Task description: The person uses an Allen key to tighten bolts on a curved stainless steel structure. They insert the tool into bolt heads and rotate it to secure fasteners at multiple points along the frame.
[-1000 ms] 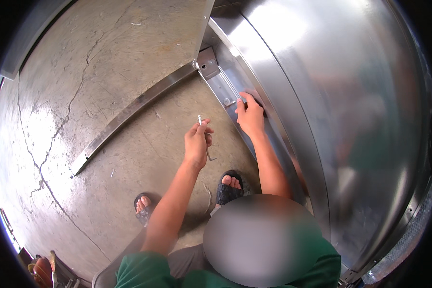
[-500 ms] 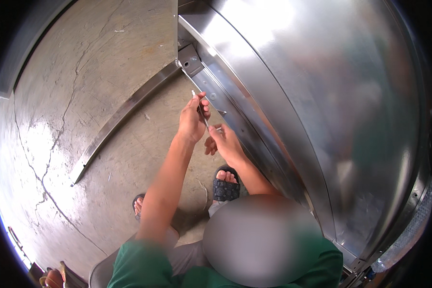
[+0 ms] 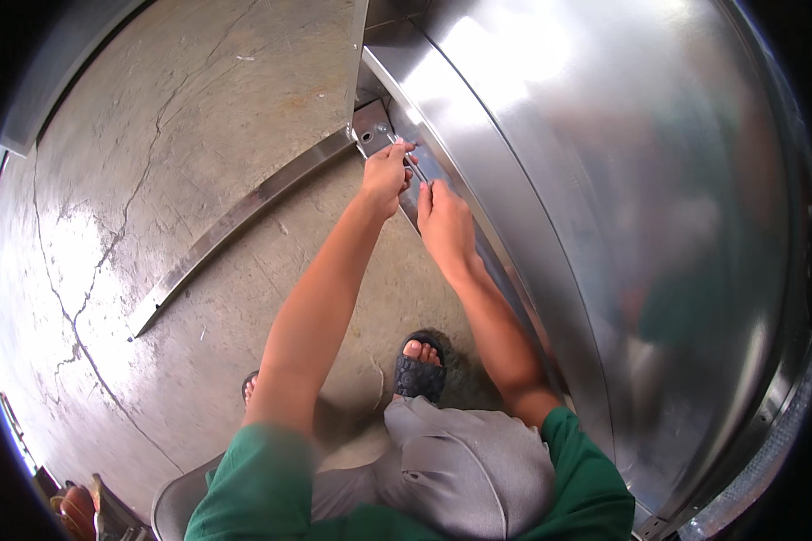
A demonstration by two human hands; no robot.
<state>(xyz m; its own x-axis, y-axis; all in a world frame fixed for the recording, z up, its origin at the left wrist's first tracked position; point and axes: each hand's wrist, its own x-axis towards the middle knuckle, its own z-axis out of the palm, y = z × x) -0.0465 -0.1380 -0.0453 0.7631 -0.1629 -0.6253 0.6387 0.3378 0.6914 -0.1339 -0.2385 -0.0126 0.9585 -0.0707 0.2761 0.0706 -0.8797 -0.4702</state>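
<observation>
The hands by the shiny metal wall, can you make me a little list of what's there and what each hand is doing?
left hand: closed on a thin metal tool, tip at the bracket
right hand: resting flat on the channel just below the left hand, holding nothing visible
bracket: small metal plate with holes, at the foot of the steel panel
steel panel: large, shiny, curved in this view
metal strip: long, lying on the floor
floor: grey concrete, cracked
sandal: black, on the person's foot
</observation>
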